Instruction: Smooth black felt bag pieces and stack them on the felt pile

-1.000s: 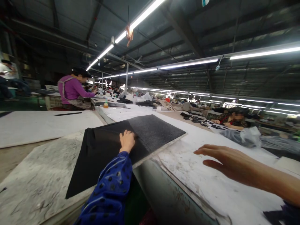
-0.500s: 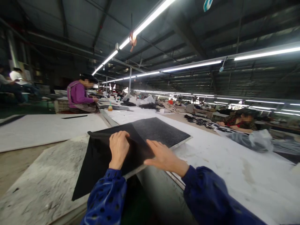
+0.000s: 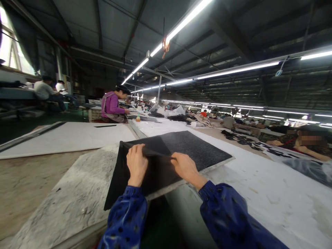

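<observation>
Seemingly the left hand (image 3: 136, 165) and right hand (image 3: 185, 168) pinch a raised fold of the black sheet (image 3: 199, 149); peeling it needs an even pull.

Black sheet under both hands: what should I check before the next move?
1. Grip of left hand on black sheet: ok, fingers curled over the raised fold.
2. Grip of right hand: cannot tell; it touches the same fold.
3. Sheet flat near the hands: not ok, a ridge stands between them.
4. Far half: ok, lies flat.
5. Co-workers clear: ok, person in purple works far off.
</observation>
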The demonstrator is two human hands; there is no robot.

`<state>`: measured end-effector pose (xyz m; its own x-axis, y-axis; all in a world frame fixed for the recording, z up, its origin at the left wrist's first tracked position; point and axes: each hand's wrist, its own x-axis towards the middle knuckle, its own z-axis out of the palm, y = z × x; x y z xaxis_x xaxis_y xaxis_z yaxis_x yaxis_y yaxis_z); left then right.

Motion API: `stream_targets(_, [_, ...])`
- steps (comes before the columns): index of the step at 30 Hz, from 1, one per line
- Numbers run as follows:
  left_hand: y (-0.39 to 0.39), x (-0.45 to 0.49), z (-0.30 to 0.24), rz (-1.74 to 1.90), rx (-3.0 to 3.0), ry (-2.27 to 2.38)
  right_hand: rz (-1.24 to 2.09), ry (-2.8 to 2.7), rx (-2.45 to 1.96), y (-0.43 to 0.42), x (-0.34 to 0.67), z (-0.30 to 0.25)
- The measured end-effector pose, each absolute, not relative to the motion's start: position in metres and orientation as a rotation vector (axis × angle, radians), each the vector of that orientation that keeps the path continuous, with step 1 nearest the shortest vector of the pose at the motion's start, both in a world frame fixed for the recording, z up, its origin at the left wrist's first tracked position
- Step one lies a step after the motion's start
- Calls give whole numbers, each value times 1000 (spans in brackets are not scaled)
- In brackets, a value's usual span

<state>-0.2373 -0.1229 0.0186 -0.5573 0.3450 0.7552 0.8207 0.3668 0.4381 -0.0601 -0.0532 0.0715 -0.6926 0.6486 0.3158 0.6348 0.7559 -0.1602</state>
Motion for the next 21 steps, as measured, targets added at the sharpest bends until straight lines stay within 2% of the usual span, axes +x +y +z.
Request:
stream_targets(4, [-131,-243,19,-1038,-963,-2160,272,-2587,-1079,-42,-58,66])
stream_targets(7, [-141,-244,18,-962,-972,-2168,290,-2573,-1030,-45,-58,63])
stream_targets(21, [-196,-262,-4,-737,-1029,-2084,-299,-2644,-795,-88,-60,84])
